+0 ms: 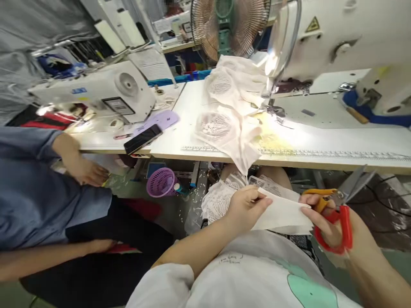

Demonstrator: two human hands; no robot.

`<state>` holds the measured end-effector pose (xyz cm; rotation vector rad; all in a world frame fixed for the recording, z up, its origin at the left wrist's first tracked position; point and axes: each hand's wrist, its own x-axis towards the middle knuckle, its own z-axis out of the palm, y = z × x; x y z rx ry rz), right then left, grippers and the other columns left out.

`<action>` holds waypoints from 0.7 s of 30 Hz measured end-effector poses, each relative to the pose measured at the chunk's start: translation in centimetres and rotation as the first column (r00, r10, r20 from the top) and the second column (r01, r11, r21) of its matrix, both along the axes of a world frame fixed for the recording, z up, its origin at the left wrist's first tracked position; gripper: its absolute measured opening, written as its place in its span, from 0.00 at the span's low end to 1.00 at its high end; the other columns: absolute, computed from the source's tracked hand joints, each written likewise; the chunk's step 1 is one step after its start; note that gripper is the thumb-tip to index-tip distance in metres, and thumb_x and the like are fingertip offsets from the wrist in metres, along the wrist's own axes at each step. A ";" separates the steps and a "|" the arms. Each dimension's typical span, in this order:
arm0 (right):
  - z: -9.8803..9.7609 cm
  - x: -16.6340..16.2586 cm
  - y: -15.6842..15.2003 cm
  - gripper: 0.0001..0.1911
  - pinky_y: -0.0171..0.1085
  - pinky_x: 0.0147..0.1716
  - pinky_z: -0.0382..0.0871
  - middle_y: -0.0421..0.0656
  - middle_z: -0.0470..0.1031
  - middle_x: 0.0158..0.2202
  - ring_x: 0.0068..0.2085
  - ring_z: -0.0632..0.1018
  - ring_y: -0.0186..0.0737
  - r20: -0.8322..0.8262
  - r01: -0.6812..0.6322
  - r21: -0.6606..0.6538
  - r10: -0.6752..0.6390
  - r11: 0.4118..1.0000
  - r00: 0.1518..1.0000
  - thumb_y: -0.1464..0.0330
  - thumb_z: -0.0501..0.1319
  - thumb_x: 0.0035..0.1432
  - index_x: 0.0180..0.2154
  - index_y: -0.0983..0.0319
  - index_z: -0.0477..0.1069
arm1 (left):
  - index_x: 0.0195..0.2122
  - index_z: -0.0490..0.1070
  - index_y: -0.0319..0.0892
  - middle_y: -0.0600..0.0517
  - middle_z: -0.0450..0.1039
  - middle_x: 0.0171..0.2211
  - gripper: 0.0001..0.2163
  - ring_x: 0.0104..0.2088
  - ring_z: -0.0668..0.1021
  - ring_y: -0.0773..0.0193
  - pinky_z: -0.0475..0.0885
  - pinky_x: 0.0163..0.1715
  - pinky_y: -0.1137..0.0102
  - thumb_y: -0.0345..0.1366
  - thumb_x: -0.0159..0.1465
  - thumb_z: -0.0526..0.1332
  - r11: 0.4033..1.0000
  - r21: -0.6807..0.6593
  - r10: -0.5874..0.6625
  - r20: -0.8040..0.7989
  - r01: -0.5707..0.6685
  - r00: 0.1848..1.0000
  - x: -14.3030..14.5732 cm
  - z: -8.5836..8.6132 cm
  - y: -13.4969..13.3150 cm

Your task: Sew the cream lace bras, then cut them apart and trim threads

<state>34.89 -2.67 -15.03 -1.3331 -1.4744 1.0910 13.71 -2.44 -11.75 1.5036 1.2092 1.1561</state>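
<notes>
My left hand (245,207) pinches the upper left edge of a white fabric piece (279,214) above my lap. At the piece's right end, my right hand (327,222) grips its corner between thumb and finger. Scissors (343,192) with one orange and one red handle also hang on my right hand, blades spread and pointing up and away. White lace fabric (218,203) lies on my lap beside my left hand. Pale lace bra cups (216,126) spread over the table and drape down its front edge towards my left hand.
A sewing machine (321,47) with its lamp lit stands at the right. A ruler strip (337,154) runs along the table edge (289,161). At the left are another sewing machine (105,92), a black phone (143,139), a purple basket (161,182) and a seated co-worker (41,192). A fan (229,25) stands behind.
</notes>
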 end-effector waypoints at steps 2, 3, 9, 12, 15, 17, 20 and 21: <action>-0.6 0.1 0.5 0.13 0.37 0.35 0.72 0.41 0.71 0.32 0.35 0.75 0.42 -0.040 -0.011 -0.026 0.010 1.000 0.999 0.56 0.62 0.52 0.30 0.57 0.64 | 0.21 0.71 0.39 0.54 0.62 0.19 0.09 0.23 0.66 0.68 0.64 0.26 0.73 0.35 0.57 0.60 1.000 0.014 -0.007 0.000 0.007 1.000 0.4 -0.1 0.1; -0.9 0.1 0.7 0.12 0.37 0.36 0.72 0.41 0.70 0.32 0.36 0.75 0.42 -0.056 -0.015 -0.034 0.013 0.999 0.998 0.57 0.62 0.52 0.30 0.57 0.63 | 0.21 0.71 0.39 0.54 0.62 0.19 0.09 0.23 0.66 0.68 0.64 0.26 0.73 0.36 0.57 0.61 1.000 0.008 -0.006 0.006 0.006 1.000 0.6 -0.3 0.2; -1.1 -0.1 1.4 0.11 0.37 0.39 0.69 0.39 0.67 0.31 0.36 0.73 0.41 -0.073 0.008 -0.032 -0.010 0.999 0.997 0.59 0.63 0.50 0.29 0.57 0.63 | 0.22 0.73 0.38 0.53 0.64 0.21 0.11 0.24 0.67 0.68 0.63 0.24 0.73 0.41 0.56 0.62 0.990 -0.138 0.033 0.110 -0.018 0.993 0.7 -1.2 0.9; -0.8 -0.4 1.6 0.12 0.36 0.38 0.70 0.39 0.67 0.31 0.36 0.73 0.41 -0.088 0.010 -0.034 -0.013 0.999 0.996 0.59 0.64 0.50 0.28 0.56 0.62 | 0.23 0.73 0.38 0.52 0.64 0.22 0.12 0.26 0.68 0.68 0.63 0.26 0.73 0.43 0.54 0.63 0.977 -0.213 0.060 0.150 -0.027 0.987 0.6 -1.3 1.1; -0.8 -0.3 1.7 0.09 0.34 0.37 0.70 0.40 0.69 0.31 0.36 0.74 0.41 -0.089 -0.025 -0.073 0.019 0.997 0.996 0.60 0.62 0.53 0.30 0.55 0.63 | 0.21 0.72 0.38 0.53 0.63 0.22 0.12 0.26 0.67 0.69 0.62 0.27 0.73 0.42 0.52 0.64 0.952 -0.305 0.087 0.235 -0.011 0.968 0.7 -1.0 1.3; -1.0 0.1 1.9 0.09 0.34 0.34 0.72 0.41 0.71 0.31 0.35 0.75 0.41 -0.078 -0.057 -0.108 0.049 0.993 0.996 0.60 0.63 0.53 0.32 0.55 0.66 | 0.20 0.70 0.38 0.54 0.63 0.22 0.12 0.26 0.66 0.70 0.62 0.27 0.73 0.42 0.51 0.65 0.933 -0.359 0.101 0.303 0.015 0.948 0.8 -0.6 1.5; -1.3 0.6 2.4 0.12 0.34 0.29 0.73 0.42 0.73 0.32 0.33 0.76 0.42 -0.048 -0.157 -0.177 0.151 0.972 0.987 0.58 0.64 0.51 0.34 0.58 0.69 | 0.19 0.68 0.38 0.54 0.63 0.22 0.13 0.25 0.65 0.70 0.61 0.28 0.73 0.42 0.49 0.66 0.916 -0.399 0.118 0.358 0.037 0.926 0.8 -0.1 1.9; -1.4 0.6 2.6 0.12 0.34 0.28 0.73 0.42 0.74 0.32 0.32 0.76 0.42 -0.041 -0.195 -0.201 0.191 0.960 0.981 0.58 0.64 0.51 0.34 0.58 0.70 | 0.19 0.68 0.38 0.54 0.63 0.22 0.13 0.26 0.66 0.70 0.61 0.28 0.73 0.42 0.48 0.66 0.913 -0.406 0.126 0.363 0.035 0.923 0.8 -0.1 2.1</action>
